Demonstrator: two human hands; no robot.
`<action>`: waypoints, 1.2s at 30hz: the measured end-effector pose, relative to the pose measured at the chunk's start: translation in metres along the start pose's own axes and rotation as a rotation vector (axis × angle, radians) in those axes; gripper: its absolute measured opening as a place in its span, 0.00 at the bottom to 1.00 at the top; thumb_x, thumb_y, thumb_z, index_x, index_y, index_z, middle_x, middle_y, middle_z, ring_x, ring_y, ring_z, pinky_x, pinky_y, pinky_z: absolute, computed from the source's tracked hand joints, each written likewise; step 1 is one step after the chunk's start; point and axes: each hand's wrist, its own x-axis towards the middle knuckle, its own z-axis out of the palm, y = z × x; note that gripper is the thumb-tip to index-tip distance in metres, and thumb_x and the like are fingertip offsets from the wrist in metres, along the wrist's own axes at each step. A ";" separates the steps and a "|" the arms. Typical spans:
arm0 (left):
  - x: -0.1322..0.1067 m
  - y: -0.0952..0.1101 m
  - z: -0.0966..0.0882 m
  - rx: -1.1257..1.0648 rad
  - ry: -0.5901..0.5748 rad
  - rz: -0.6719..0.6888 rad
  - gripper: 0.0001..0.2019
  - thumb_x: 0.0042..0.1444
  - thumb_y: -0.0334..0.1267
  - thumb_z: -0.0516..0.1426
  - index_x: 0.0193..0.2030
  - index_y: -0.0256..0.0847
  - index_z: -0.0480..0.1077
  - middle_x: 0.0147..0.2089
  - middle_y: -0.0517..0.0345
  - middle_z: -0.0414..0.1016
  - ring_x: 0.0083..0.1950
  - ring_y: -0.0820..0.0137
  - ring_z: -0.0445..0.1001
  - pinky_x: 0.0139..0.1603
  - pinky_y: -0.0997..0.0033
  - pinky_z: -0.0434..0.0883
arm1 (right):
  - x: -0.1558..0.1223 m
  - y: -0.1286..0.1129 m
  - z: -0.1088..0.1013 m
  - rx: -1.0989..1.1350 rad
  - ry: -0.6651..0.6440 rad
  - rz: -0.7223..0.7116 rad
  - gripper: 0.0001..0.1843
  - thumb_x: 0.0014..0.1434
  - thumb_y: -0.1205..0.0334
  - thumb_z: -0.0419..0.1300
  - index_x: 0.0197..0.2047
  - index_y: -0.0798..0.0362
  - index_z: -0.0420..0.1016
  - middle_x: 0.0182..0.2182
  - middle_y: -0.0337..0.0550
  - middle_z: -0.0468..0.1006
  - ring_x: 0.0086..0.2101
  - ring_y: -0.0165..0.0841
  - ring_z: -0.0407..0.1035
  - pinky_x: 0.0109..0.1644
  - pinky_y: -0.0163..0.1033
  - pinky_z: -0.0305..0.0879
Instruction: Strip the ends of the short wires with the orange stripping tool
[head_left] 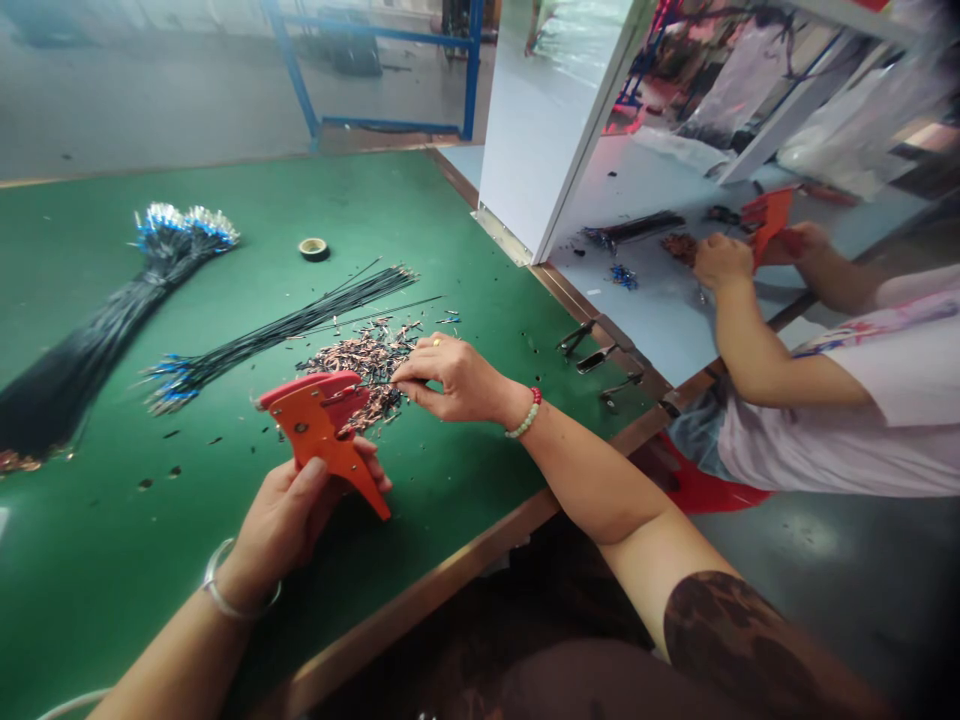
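Note:
My left hand (307, 500) is wrapped around the handles of an orange wire stripper (319, 425) with a red upper jaw, held just above the green table. At the tool's jaw end, my right hand (454, 378) pinches a thin dark wire (391, 383); its far end is hidden by the tool and fingers. Beneath and behind both hands spreads a pile of short wire scraps (367, 350), copper and dark coloured. Beyond the stripper lies a loose bunch of black wires (300, 325) with blue ends toward the left.
A thick bundle of black wires (142, 300) lies at the left. Behind the loose wires is a tape roll (313, 249). Metal clips (596, 355) sit by the right edge of the green table (450, 560). A white panel (555, 120) rises beside a co-worker (847, 370) holding another orange tool.

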 end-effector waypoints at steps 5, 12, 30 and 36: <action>-0.001 0.004 0.002 -0.010 -0.013 -0.007 0.23 0.61 0.55 0.66 0.49 0.35 0.81 0.40 0.45 0.85 0.39 0.55 0.84 0.41 0.58 0.85 | -0.001 -0.002 0.000 0.033 -0.003 0.023 0.10 0.70 0.66 0.58 0.41 0.55 0.82 0.35 0.43 0.85 0.35 0.32 0.71 0.57 0.44 0.66; -0.001 0.001 -0.002 -0.018 -0.007 -0.033 0.21 0.63 0.53 0.65 0.50 0.36 0.81 0.41 0.46 0.84 0.40 0.57 0.84 0.43 0.60 0.84 | 0.000 -0.006 -0.002 0.067 -0.020 0.052 0.10 0.67 0.67 0.58 0.36 0.55 0.80 0.31 0.44 0.82 0.33 0.32 0.71 0.47 0.41 0.67; -0.001 0.002 0.005 0.055 0.045 -0.001 0.21 0.58 0.56 0.68 0.42 0.36 0.81 0.37 0.46 0.82 0.36 0.58 0.82 0.37 0.60 0.83 | -0.001 -0.010 -0.006 -0.197 0.037 -0.066 0.12 0.68 0.67 0.54 0.34 0.53 0.77 0.28 0.42 0.77 0.33 0.35 0.66 0.44 0.44 0.61; -0.002 0.001 0.003 0.081 0.076 0.001 0.21 0.60 0.56 0.66 0.40 0.36 0.80 0.37 0.47 0.82 0.35 0.58 0.81 0.36 0.61 0.83 | -0.001 -0.010 -0.009 -0.225 0.099 -0.099 0.13 0.67 0.67 0.54 0.33 0.53 0.77 0.25 0.40 0.74 0.31 0.34 0.63 0.42 0.42 0.61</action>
